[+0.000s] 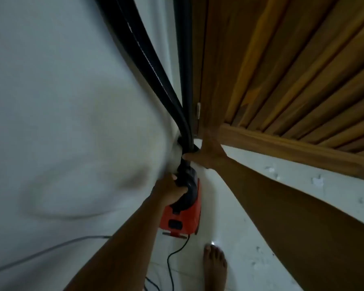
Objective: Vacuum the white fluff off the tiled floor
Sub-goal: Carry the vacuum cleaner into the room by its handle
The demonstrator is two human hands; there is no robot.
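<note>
An orange canister vacuum (182, 217) stands on the white tiled floor (229, 206) beside the wall. Its black hose (147, 59) and a dark tube (184, 59) rise toward the top of the view. My left hand (170, 193) grips the black handle on top of the vacuum. Just above the body, my right hand (208, 153) is closed around the hose and tube. Bits of white fluff (271, 171) lie along the floor by the wooden door, with more fluff (259, 263) lower right.
A white wall (61, 122) fills the left half. A slatted wooden door (292, 80) stands at the right, with its bottom rail just over the floor. The black power cord (170, 261) trails from the vacuum. My bare foot (214, 267) stands on the tiles.
</note>
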